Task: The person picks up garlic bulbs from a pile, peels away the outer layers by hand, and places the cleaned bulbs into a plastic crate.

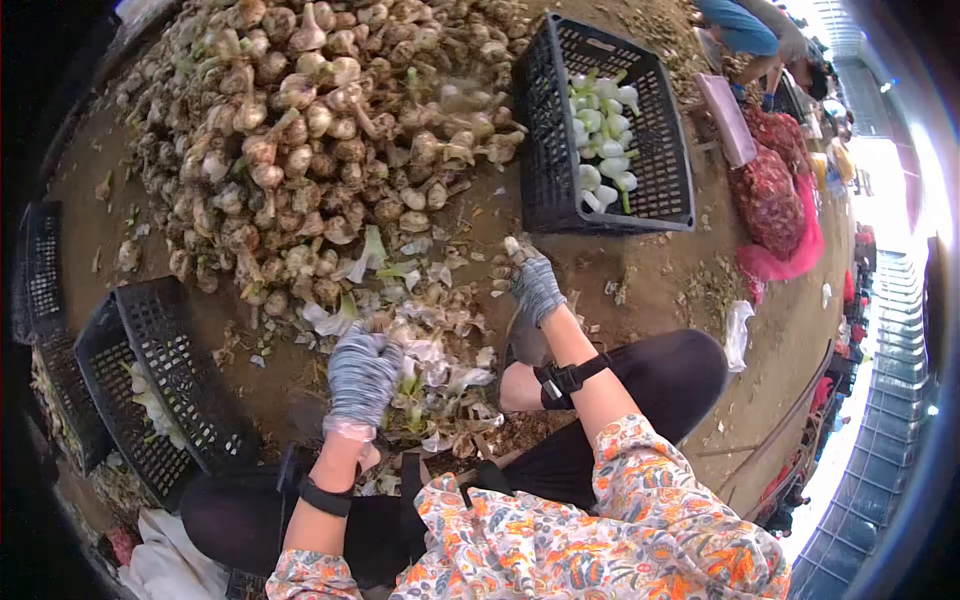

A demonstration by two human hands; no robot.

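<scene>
My left hand, in a grey striped knit glove, is closed at the lower edge of the garlic pile, beside pale leafy peels. Its fingertips point away from me and what they may hold is hidden. Gloved alike, my right hand hovers just below the black crate, its fingers curled and a whitish tip showing at the top. I cannot make out what is in it. Unpeeled garlic bulbs with dry stems are heaped in front of me. Loose garlic skins lie between my hands.
A black plastic crate holds several peeled white garlic bulbs. More black crates stand at the left. To the right are a pink mesh sack, a white plastic scrap and another person bending down.
</scene>
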